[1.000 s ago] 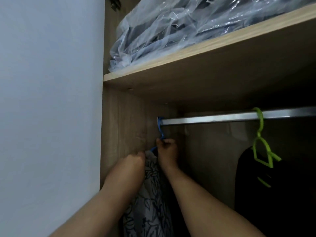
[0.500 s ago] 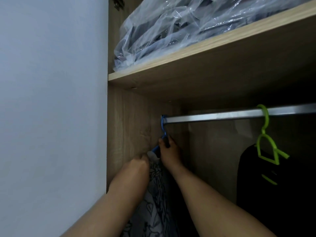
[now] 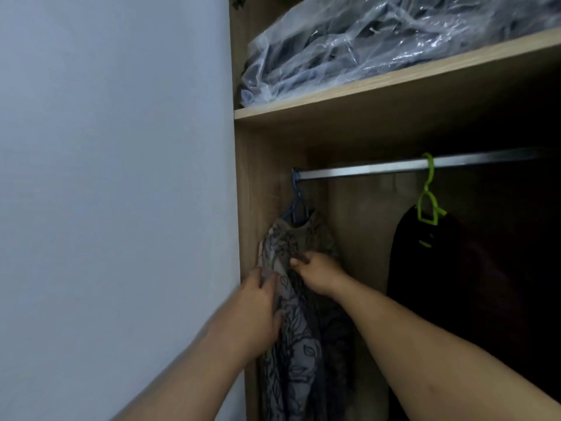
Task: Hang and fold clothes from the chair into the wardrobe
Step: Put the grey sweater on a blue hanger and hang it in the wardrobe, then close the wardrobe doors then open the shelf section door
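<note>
A grey garment with a dark leaf print hangs from a blue hanger hooked at the far left end of the metal rail. My left hand grips the cloth along its left edge, below the shoulder. My right hand pinches the fabric a little higher, at the garment's front. Both forearms reach up into the wardrobe from below. The lower part of the garment runs out of view.
A black garment hangs on a green hanger further right on the rail. A wooden shelf above holds dark clothes in clear plastic. The wardrobe's side panel and a white wall stand at the left.
Both hands have dropped from the blue hanger's neck down onto the cloth. The hanger now hangs free on the rail, and the view has shifted left.
</note>
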